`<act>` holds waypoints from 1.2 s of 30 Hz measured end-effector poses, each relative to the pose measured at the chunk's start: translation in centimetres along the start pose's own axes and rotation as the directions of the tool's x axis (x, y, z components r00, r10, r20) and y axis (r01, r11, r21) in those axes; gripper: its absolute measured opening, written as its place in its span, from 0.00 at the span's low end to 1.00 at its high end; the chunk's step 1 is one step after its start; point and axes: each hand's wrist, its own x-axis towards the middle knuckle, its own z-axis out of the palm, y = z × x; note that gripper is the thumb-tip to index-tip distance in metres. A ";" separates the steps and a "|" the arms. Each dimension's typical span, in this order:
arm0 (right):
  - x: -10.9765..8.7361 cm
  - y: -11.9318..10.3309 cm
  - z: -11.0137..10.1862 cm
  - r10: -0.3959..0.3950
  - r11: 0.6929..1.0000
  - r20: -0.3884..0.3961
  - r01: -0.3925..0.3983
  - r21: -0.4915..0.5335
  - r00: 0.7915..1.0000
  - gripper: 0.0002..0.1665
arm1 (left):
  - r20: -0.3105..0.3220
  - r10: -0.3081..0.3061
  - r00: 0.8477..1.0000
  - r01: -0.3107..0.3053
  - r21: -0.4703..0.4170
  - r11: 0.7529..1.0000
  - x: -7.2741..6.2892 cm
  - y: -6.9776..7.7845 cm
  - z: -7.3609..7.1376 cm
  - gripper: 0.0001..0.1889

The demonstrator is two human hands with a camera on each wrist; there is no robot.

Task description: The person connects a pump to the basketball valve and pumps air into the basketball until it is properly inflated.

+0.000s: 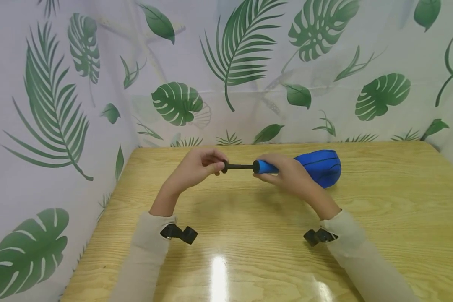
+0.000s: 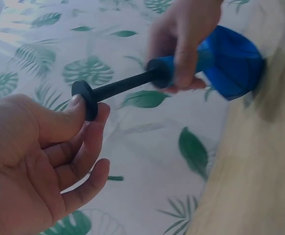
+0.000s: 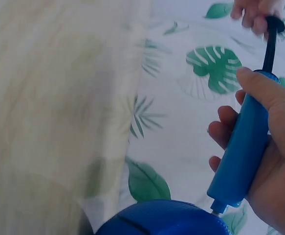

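A small blue hand pump (image 3: 240, 152) lies along the palm of my right hand (image 1: 287, 174), whose fingers and thumb wrap its barrel. Its black plunger rod (image 1: 240, 167) sticks out to the left, partly drawn from the barrel. At the rod's end is a round black knob (image 2: 85, 100), which my left hand (image 1: 196, 167) pinches between thumb and fingers. The pump's other end meets a blue ball (image 1: 321, 167) through a short metal needle (image 3: 217, 212). The ball looks soft and dented, with dark seams, and sits just right of my right hand.
A wood-grain table (image 1: 241, 235) spreads under both arms. Behind it and to the left hangs a white cloth (image 1: 219, 54) printed with green leaves. Small black cameras (image 1: 186, 235) are strapped at both wrists over light sleeves.
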 end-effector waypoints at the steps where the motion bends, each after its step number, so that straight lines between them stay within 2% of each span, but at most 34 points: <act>1: 0.0 0.3 -0.2 0.003 1.000 -0.015 -0.003 -0.023 1.000 0.19 | -0.013 0.000 1.000 0.000 -0.001 1.000 -0.2 0.0 -0.5 0.07; 5: 0.0 0.9 -0.8 -0.034 0.993 -0.067 0.026 -0.115 0.997 0.20 | -0.016 0.019 1.000 -0.019 -0.013 1.000 -0.7 0.1 -1.9 0.07; 8: 0.0 1.0 -0.6 -0.093 0.985 -0.104 0.076 -0.156 0.990 0.20 | -0.003 0.026 1.000 -0.026 -0.010 1.000 -0.8 0.1 -2.0 0.05; 14: 0.1 0.7 0.5 -0.171 0.971 -0.150 0.140 -0.194 0.974 0.19 | 0.007 0.008 1.000 -0.009 0.011 1.000 -0.3 -0.3 -0.5 0.05; 18: 0.2 0.3 1.1 -0.188 0.966 -0.136 0.158 -0.206 0.973 0.20 | 0.026 -0.003 1.000 0.003 0.004 1.000 0.2 -0.6 1.1 0.05; 27: 0.0 -0.6 2.0 -0.207 0.967 -0.097 0.188 -0.174 0.974 0.19 | 0.017 0.013 1.000 -0.012 -0.023 1.000 0.9 -1.0 3.9 0.05; 31: -0.1 -0.6 1.8 -0.190 0.973 -0.086 0.176 -0.149 0.978 0.20 | 0.032 0.013 0.999 -0.012 -0.029 1.000 1.0 -0.9 4.2 0.06; 36: 0.0 -0.4 1.4 -0.174 0.981 -0.071 0.166 -0.102 0.982 0.20 | 0.047 0.018 0.999 -0.018 -0.009 1.000 1.1 -0.7 3.6 0.07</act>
